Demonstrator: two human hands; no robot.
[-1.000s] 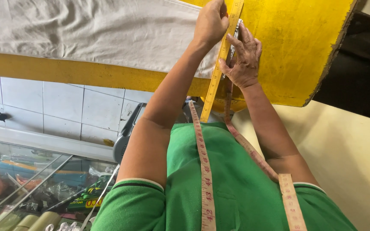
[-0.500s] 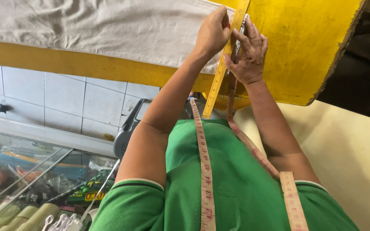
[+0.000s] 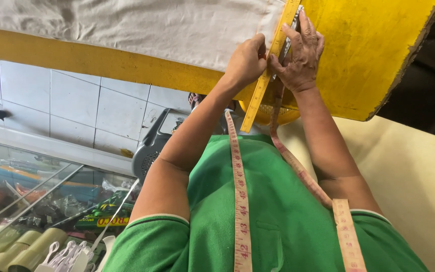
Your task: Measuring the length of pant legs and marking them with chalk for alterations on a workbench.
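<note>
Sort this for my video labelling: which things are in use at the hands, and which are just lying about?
In use: left hand and right hand on yellow ruler, white cloth, yellow table.
Lying about: tape measure, glass display case, thread cones.

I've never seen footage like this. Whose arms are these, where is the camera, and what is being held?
The camera sits on a person's head and looks down past their green shirt, so both arms are their own. No machine is involved. The left hand presses a yellow ruler against the edge of a pale cloth lying on a yellow table. The right hand steadies the ruler and seems to grip a slim tool; I cannot tell which. A measuring tape hangs around the neck.
</note>
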